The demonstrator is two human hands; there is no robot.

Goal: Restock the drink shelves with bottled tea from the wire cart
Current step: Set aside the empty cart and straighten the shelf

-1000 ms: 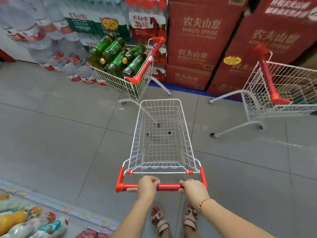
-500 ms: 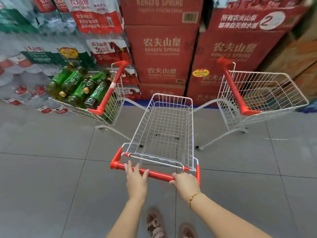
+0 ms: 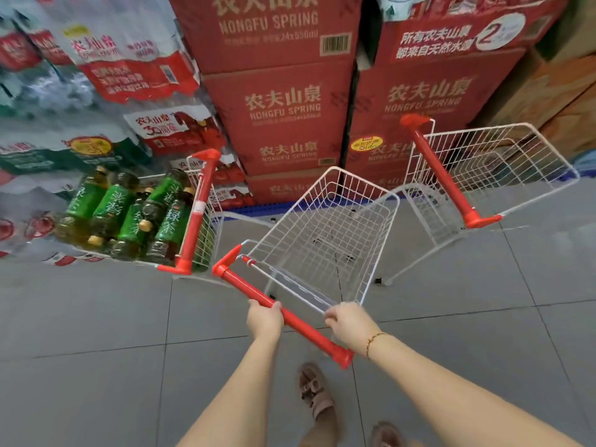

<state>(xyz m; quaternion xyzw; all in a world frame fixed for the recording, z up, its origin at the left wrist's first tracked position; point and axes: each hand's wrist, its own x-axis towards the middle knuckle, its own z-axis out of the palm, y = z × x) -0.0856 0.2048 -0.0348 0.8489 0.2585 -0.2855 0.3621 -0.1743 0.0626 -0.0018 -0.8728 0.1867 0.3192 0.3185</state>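
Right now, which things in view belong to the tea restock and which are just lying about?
Job: green tea bottles; left wire cart carrying them; left hand and right hand, both holding the empty middle cart.
Lying about: empty right cart; red water cartons; shrink-wrapped water packs.

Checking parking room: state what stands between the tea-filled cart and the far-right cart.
Head view: a third, empty wire cart, held by the left hand and right hand.

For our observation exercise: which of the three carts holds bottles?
The left cart, full of green bottles; the middle cart and right cart show none.
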